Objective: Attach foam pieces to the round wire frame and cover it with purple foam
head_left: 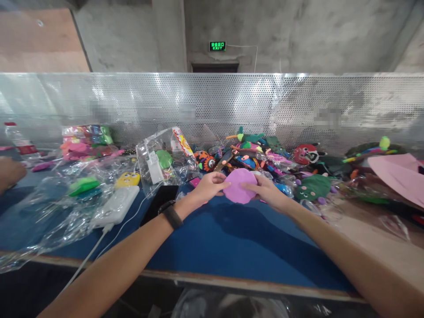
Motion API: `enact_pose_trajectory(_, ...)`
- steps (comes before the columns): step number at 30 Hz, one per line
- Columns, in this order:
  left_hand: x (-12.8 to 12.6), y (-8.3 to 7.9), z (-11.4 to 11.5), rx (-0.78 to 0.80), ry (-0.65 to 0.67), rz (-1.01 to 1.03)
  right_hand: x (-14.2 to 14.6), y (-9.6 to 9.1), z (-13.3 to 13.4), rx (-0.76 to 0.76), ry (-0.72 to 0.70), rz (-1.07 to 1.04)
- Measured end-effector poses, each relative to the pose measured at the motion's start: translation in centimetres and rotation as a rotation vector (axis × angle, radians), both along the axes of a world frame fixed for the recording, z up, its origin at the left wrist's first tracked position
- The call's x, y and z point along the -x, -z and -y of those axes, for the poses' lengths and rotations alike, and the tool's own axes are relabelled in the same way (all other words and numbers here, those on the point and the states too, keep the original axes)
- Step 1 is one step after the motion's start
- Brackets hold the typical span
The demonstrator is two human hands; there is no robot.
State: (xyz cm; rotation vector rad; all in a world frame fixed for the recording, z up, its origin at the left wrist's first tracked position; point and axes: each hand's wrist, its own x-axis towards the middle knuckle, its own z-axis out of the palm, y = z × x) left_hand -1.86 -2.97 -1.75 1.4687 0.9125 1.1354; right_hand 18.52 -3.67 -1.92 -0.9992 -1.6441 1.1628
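Observation:
A flat round disc of purple clay (239, 185) is held between both my hands above the blue table mat (225, 238). My left hand (208, 187) grips its left edge with fingers curled over the top. On the disc's right edge my right hand (265, 191) pinches with thumb and fingers. A black band sits on my left wrist (172, 214). Just behind the disc lies a heap of colourful clay figures (251, 154).
Clear plastic bags (59, 207) with green and yellow clay pieces lie at the left, beside a white power bank (116, 206) with a cable and a black phone (160, 202). A perforated metal screen (212, 106) walls the back. Another person's hand (9, 173) shows far left. Pink paper (397, 176) lies at right.

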Motion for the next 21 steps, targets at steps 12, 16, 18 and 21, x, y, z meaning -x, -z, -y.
enact_pose_trajectory(12, -0.09, -0.28, 0.22, -0.096, -0.014, 0.012, 0.1, 0.25, 0.04, -0.039, -0.024, 0.052)
enact_pose_trajectory(16, -0.13, -0.02, 0.09, -0.081, 0.047, -0.003, 0.03, 0.34, -0.08, -0.089, -0.027, 0.062)
enact_pose_trajectory(18, -0.14, 0.11, 0.0, -0.087, 0.055, -0.022, 0.02, 0.3, 0.02, -0.1, -0.041, 0.077)
enact_pose_trajectory(21, -0.09, 0.17, -0.02, -0.129, 0.047, -0.067, 0.08, 0.27, 0.28, -0.088, -0.078, 0.129)
